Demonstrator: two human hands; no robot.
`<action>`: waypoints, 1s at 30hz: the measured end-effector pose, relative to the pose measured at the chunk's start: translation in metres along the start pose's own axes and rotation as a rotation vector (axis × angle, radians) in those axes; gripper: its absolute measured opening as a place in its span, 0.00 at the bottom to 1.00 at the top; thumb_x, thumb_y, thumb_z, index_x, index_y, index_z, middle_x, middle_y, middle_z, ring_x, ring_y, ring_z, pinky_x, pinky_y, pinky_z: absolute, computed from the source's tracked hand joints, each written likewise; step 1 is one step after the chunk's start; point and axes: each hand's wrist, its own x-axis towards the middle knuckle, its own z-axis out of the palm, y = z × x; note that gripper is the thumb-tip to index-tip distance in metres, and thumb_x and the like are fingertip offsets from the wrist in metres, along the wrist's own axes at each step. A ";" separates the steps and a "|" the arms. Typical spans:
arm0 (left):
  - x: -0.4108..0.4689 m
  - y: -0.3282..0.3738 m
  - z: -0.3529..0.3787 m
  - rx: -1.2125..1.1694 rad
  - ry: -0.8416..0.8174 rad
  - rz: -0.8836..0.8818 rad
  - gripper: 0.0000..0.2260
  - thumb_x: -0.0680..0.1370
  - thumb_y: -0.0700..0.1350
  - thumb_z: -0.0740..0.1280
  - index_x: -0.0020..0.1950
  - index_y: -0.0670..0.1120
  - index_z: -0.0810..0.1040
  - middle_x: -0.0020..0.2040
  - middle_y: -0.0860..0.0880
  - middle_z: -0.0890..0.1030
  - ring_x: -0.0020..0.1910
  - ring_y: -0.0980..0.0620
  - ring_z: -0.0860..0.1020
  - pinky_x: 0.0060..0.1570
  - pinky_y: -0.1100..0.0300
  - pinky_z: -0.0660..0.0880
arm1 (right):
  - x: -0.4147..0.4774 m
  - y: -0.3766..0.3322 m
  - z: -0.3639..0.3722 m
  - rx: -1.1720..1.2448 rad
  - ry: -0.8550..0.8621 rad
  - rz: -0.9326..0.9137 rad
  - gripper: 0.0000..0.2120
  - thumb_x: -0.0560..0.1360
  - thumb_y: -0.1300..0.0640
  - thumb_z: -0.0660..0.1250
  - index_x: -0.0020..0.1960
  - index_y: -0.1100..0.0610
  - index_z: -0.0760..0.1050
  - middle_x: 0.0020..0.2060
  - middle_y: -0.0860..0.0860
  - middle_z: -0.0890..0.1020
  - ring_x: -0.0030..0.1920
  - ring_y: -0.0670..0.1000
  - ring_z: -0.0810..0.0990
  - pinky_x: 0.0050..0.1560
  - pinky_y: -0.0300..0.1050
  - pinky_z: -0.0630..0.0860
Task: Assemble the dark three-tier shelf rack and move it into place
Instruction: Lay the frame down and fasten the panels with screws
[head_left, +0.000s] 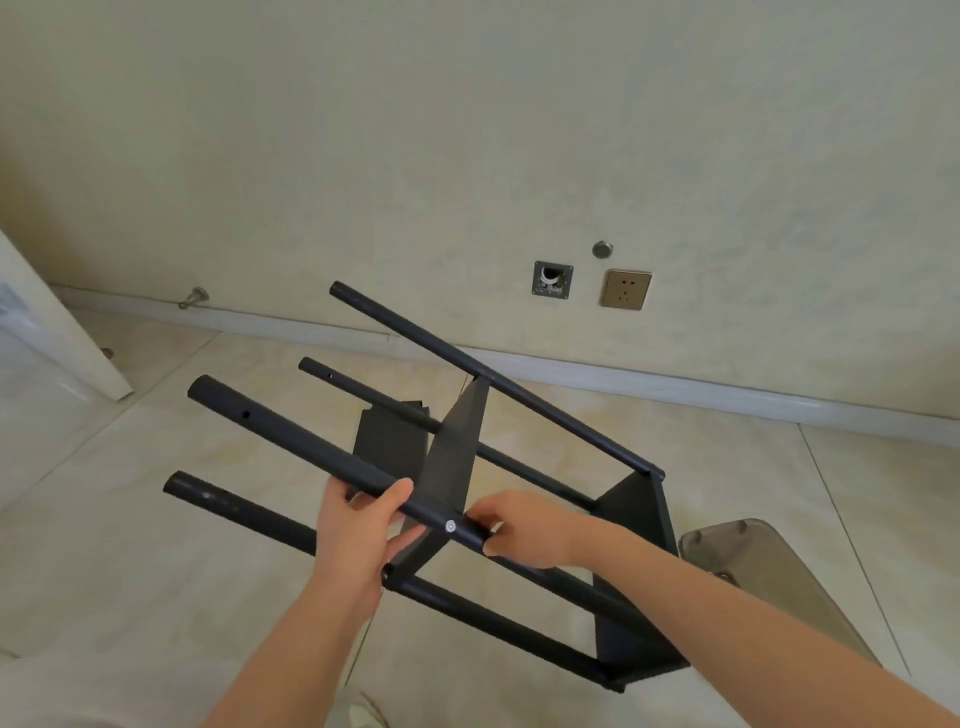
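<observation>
Partly built rack (519, 519), tipped on its side and held clear of the tiled floor (156, 571). Nearest you, your left hand (358, 530) wraps the near pole (291, 441), thumb over the top and fingers curled beneath. Your right hand (524, 527) closes its fingertips round the same pole, just right of a bright screw (450, 526). That screw sits where the middle shelf (452, 447) meets the pole. Whether it is fully tight cannot be told.

To the right, the end shelf (631, 504) joins all four poles. To the left, the poles run on bare, and an empty screw hole (245, 414) shows near the tip of the one you hold.

Judged from this, two tiers are mounted and one is left. A third dark panel (387, 441) shows just beyond the poles, apart from the frame. You would then stand the rack upright and carry it to its place.

A translucent grey stool (753, 561) stands at the right, just beside the end shelf. Farther off, the wall carries a brass-coloured socket (626, 289). A white door (52, 322) leans in at far left.
</observation>
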 end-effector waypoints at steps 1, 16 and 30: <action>-0.001 0.010 0.001 0.028 -0.018 0.019 0.19 0.76 0.37 0.74 0.59 0.56 0.73 0.55 0.49 0.82 0.50 0.47 0.83 0.33 0.57 0.82 | -0.001 -0.002 -0.004 0.019 0.021 -0.011 0.15 0.80 0.60 0.64 0.66 0.57 0.75 0.60 0.55 0.80 0.59 0.55 0.78 0.64 0.48 0.73; -0.014 0.109 0.014 0.493 -0.361 0.255 0.22 0.75 0.38 0.75 0.58 0.61 0.73 0.46 0.52 0.85 0.44 0.55 0.86 0.35 0.57 0.83 | -0.055 0.051 -0.104 0.255 0.523 0.282 0.17 0.80 0.51 0.65 0.67 0.54 0.73 0.59 0.50 0.79 0.54 0.50 0.78 0.58 0.47 0.77; -0.015 0.121 0.022 0.784 -0.422 0.394 0.22 0.77 0.35 0.73 0.58 0.60 0.72 0.45 0.58 0.86 0.45 0.54 0.85 0.42 0.56 0.83 | -0.077 0.076 -0.132 0.581 0.721 0.394 0.27 0.80 0.61 0.65 0.75 0.57 0.58 0.67 0.56 0.72 0.57 0.52 0.73 0.54 0.44 0.72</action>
